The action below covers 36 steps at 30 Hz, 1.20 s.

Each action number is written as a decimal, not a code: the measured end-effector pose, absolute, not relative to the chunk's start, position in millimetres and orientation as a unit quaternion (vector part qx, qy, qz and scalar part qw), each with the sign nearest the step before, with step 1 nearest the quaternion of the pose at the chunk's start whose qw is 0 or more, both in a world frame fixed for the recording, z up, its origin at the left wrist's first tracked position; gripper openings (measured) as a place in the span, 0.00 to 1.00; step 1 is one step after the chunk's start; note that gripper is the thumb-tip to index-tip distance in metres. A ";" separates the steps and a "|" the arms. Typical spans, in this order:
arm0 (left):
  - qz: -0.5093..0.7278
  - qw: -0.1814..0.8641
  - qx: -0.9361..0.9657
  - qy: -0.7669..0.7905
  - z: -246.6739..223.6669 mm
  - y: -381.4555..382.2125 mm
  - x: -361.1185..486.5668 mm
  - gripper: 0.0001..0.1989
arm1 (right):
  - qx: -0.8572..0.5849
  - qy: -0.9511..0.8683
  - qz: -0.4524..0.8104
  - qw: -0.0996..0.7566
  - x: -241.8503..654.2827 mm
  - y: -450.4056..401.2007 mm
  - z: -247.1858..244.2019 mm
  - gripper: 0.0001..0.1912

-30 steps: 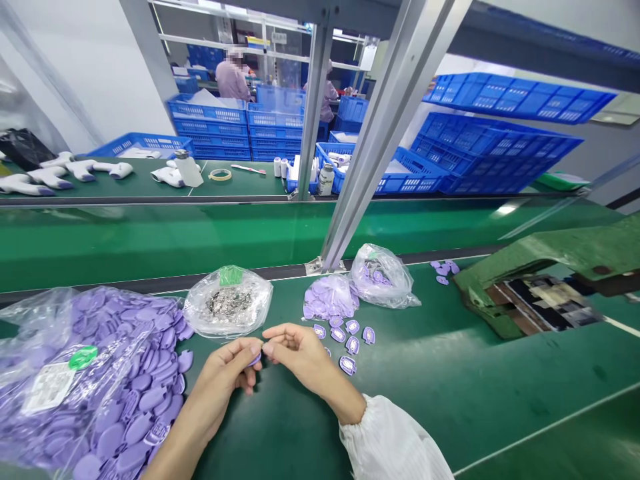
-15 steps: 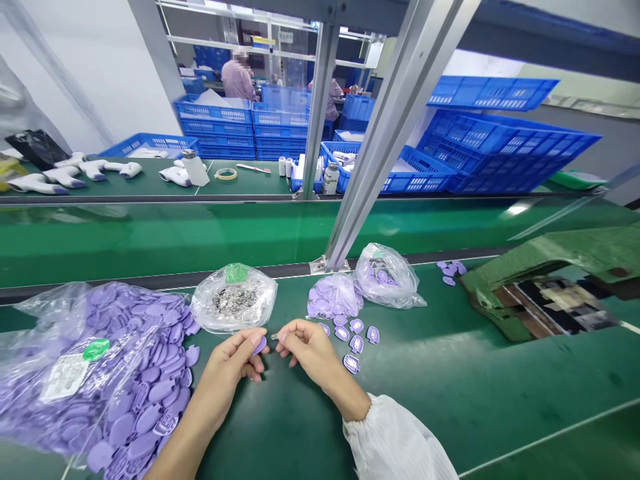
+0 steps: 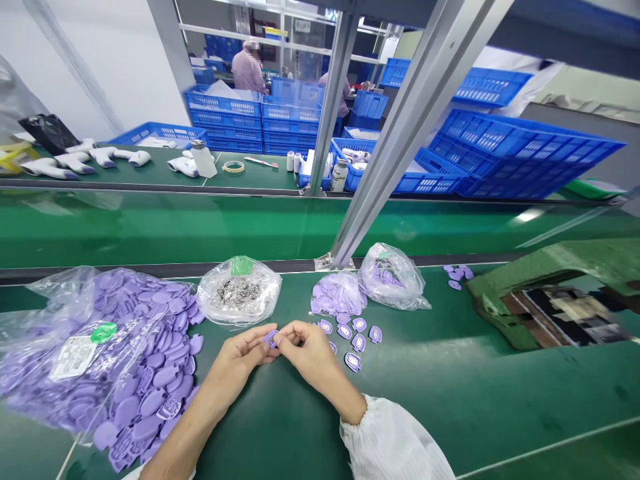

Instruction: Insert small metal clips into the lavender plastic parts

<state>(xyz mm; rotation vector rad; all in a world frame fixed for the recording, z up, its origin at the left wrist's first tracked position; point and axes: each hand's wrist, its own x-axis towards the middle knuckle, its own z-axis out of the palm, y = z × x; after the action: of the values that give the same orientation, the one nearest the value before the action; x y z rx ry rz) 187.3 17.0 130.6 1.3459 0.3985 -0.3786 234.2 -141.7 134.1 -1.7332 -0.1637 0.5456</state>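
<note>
While the left hand (image 3: 239, 358) is pinching a small purple plastic piece (image 3: 271, 339) between thumb and fingertips, the right hand (image 3: 307, 353) is closing on it from the other side, its fingertips (image 3: 279, 339) pressing against the same piece. The fingers of both hands are held narrow, and the piece is sitting between them, over a green assembly-line belt (image 3: 280, 437).

Wide open belt is stretching below and to the right of the hands, out past a white pleated sleeve (image 3: 387, 443). Room on the left is tighter: a large clear bag of purple pieces (image 3: 150, 393) is lying just beside the left forearm (image 3: 185, 430). Ahead, a clear bag of small metal parts (image 3: 239, 291) is sitting near the belt's far edge, beside a clear bag of purple pieces (image 3: 391, 278) and a loose pile of purple pieces (image 3: 337, 295). Several loose purple pieces (image 3: 353, 343) are lying just beyond the right hand.

A white label (image 3: 73, 357) and a round green sticker (image 3: 104, 333) are showing on the large bag, but no writing on them can be read.
</note>
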 end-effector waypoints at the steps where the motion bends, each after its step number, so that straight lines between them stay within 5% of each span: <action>1: -0.169 0.748 0.616 0.181 130.6 16.8 187.3 0.31 | -0.761 -0.077 0.231 0.602 233.5 -141.9 132.6 0.11; 28: -0.129 0.724 0.651 0.186 128.5 11.0 186.5 0.26 | -0.840 -0.106 0.182 0.500 227.1 -141.6 139.7 0.09; 36: -0.144 0.730 0.640 0.191 133.2 13.5 185.2 0.27 | -0.763 -0.071 0.278 0.579 233.2 -146.1 129.1 0.14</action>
<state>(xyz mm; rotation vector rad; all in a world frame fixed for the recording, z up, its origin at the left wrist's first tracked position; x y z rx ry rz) 185.2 13.5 133.2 1.4091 0.4211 -0.3171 233.2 -146.1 129.1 -1.7830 -0.1667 0.6509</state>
